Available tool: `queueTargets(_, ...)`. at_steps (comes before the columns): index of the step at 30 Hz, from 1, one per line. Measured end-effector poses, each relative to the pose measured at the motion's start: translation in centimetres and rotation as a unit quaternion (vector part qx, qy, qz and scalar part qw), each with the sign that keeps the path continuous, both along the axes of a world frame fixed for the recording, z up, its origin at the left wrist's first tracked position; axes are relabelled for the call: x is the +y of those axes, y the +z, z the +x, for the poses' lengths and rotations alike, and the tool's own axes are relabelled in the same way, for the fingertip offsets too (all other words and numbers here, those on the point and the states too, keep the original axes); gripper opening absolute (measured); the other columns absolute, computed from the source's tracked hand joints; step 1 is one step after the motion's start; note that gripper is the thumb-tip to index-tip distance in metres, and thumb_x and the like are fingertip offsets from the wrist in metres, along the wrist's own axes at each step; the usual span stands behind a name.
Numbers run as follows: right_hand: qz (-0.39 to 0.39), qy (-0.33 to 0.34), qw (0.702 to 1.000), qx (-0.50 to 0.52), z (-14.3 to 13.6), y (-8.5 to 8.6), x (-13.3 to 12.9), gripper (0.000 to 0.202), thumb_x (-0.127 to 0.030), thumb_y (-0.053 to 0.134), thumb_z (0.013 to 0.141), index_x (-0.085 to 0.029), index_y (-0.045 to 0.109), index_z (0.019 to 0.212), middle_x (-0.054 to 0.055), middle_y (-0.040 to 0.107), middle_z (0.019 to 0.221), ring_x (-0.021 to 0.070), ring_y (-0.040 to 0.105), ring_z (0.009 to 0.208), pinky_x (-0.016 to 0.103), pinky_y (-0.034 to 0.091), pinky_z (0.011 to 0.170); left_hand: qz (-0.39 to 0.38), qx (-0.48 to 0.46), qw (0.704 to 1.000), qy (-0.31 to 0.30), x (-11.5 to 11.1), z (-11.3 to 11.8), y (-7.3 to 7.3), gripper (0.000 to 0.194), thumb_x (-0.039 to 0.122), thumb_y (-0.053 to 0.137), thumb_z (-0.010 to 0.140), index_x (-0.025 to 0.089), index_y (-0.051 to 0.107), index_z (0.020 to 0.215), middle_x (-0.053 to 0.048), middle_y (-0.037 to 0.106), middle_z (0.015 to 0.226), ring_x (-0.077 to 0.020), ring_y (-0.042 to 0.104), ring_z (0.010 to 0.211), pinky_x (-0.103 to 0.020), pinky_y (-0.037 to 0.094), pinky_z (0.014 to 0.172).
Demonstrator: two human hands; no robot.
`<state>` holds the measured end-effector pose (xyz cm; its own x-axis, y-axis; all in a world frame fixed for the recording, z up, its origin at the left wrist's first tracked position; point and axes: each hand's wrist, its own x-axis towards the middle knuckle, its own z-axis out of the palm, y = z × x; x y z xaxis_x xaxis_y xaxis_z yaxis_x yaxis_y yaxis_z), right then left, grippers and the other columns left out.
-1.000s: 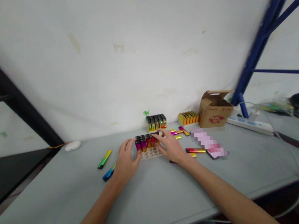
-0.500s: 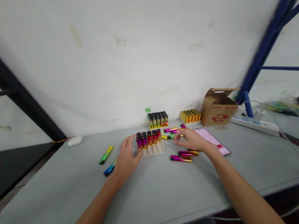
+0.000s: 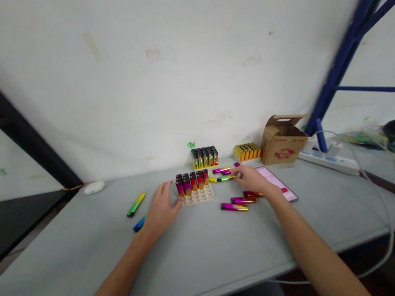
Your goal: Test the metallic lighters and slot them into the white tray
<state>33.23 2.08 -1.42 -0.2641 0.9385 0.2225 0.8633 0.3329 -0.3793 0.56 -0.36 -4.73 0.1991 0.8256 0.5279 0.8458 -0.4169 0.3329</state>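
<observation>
At the left end of a white holder [image 3: 206,194], my left hand [image 3: 161,209] rests with stretched fingers, its thumb close to the holder's near corner. Purple and red lighters with black tops [image 3: 193,182] stand upright in the back holes; the front holes show bare. My right hand [image 3: 252,180] reaches over a loose pile, fingers apart, fingertips at the ends of a purple-yellow lighter [image 3: 221,169] and a green lighter [image 3: 225,178]. Whether they touch is hard to tell. Below that hand lie a purple lighter [image 3: 234,207] and another purple-orange lighter [image 3: 244,200].
A yellow-green lighter [image 3: 136,204] and a blue lighter [image 3: 139,223] lie on the left. Behind stand a filled lighter block [image 3: 205,158] and a yellow block [image 3: 248,152]. A cardboard box [image 3: 282,147], a phone [image 3: 272,180], a power strip [image 3: 330,161] and a white case [image 3: 94,188] are around.
My right hand has moved away from me, towards the loose lighters at the back. My left hand stays beside the holder. The whole view has shifted slightly.
</observation>
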Motion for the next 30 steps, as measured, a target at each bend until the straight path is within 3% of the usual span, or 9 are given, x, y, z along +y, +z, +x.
queueTargets(5, -0.118, 0.027, 0.992, 0.021, 2.6, 1.3, -1.2, 0.025, -0.012, 0.069, 0.065, -0.019, 0.071, 0.089, 0.004, 0.072, 0.086, 0.0172, 0.066, 0.076, 0.025, 0.05, 0.066, -0.001, 0.009, 1.0, -0.004, 0.0, -0.1, -0.1, 0.048, 0.031, 0.051, 0.082, 0.015, 0.043, 0.127, -0.014, 0.053, 0.123, -0.0307, 0.05, 0.118, -0.051, 0.04, 0.102)
queueTargets(10, -0.21, -0.013, 0.977, 0.014, 2.6, 0.7, -1.3, 0.02, -0.013, 0.073, 0.059, -0.019, 0.07, 0.078, 0.001, 0.071, 0.072, 0.0169, 0.064, 0.062, 0.024, 0.045, 0.053, 0.0, -0.009, 1.0, -0.027, -0.5, 0.4, 0.6, 0.045, 0.03, 0.048, 0.085, 0.019, 0.043, 0.128, -0.013, 0.053, 0.125, -0.0284, 0.05, 0.119, -0.049, 0.038, 0.105)
queueTargets(14, -0.113, 0.014, 0.992, 0.045, 0.5, 0.1, -0.6, 0.023, -0.009, 0.068, 0.064, -0.016, 0.068, 0.086, 0.002, 0.068, 0.072, 0.0159, 0.062, 0.064, 0.025, 0.045, 0.058, -0.005, -0.016, 0.999, -0.028, -0.7, 0.6, 1.1, 0.045, 0.028, 0.048, 0.084, 0.017, 0.043, 0.127, -0.013, 0.054, 0.124, -0.0282, 0.05, 0.119, -0.049, 0.039, 0.104)
queueTargets(17, -0.048, 0.087, 0.985, 0.14, -1.9, -0.2, -0.6, 0.016, -0.01, 0.065, 0.07, -0.015, 0.066, 0.086, 0.003, 0.068, 0.078, 0.0152, 0.063, 0.071, 0.026, 0.049, 0.066, -0.008, -0.024, 0.999, -0.024, -0.6, 0.6, 1.2, 0.045, 0.027, 0.047, 0.084, 0.015, 0.044, 0.127, -0.015, 0.054, 0.124, -0.0288, 0.05, 0.119, -0.049, 0.041, 0.102)
queueTargets(20, -0.062, 0.11, 0.944, 0.306, -4.2, -0.4, -0.9, 0.017, -0.02, 0.065, 0.075, -0.015, 0.065, 0.091, 0.004, 0.068, 0.086, 0.0136, 0.064, 0.069, 0.027, 0.051, 0.064, -0.013, -0.031, 0.999, -0.013, -0.6, 0.6, 1.2, 0.046, 0.028, 0.047, 0.084, 0.013, 0.044, 0.127, -0.016, 0.054, 0.124, -0.0294, 0.05, 0.119, -0.049, 0.042, 0.101)
queueTargets(24, -0.103, 0.091, 0.842, 0.522, -6.3, -0.7, -1.0, 0.055, -0.031, 0.076, 0.067, -0.019, 0.056, 0.116, 0.003, 0.068, 0.091, 0.0138, 0.066, 0.071, 0.027, 0.054, 0.065, -0.014, -0.036, 0.999, -0.01, -0.5, 0.5, 1.2, 0.047, 0.029, 0.048, 0.084, 0.013, 0.043, 0.128, -0.016, 0.053, 0.125, -0.0295, 0.05, 0.12, -0.048, 0.042, 0.101)
queueTargets(27, -0.135, 0.079, 0.788, 0.595, -7.1, -0.6, -1.2, 0.061, -0.037, 0.077, 0.066, -0.021, 0.053, 0.12, 0.002, 0.069, 0.086, 0.0148, 0.067, 0.074, 0.027, 0.053, 0.067, -0.001, -0.041, 0.999, -0.009, -0.4, 0.4, 1.0, 0.046, 0.028, 0.048, 0.084, 0.015, 0.043, 0.128, -0.014, 0.053, 0.125, -0.0291, 0.051, 0.12, -0.048, 0.042, 0.101)
queueTargets(30, -0.149, 0.057, 0.765, 0.624, -7.6, -0.3, -1.7, 0.062, -0.042, 0.073, 0.071, -0.024, 0.047, 0.125, 0.0, 0.067, 0.085, 0.0134, 0.064, 0.065, 0.022, 0.046, 0.05, 0.005, -0.043, 0.999, -0.008, -0.4, 0.4, 0.9, 0.045, 0.027, 0.049, 0.084, 0.017, 0.043, 0.128, -0.013, 0.054, 0.124, -0.0286, 0.052, 0.119, -0.048, 0.043, 0.1)
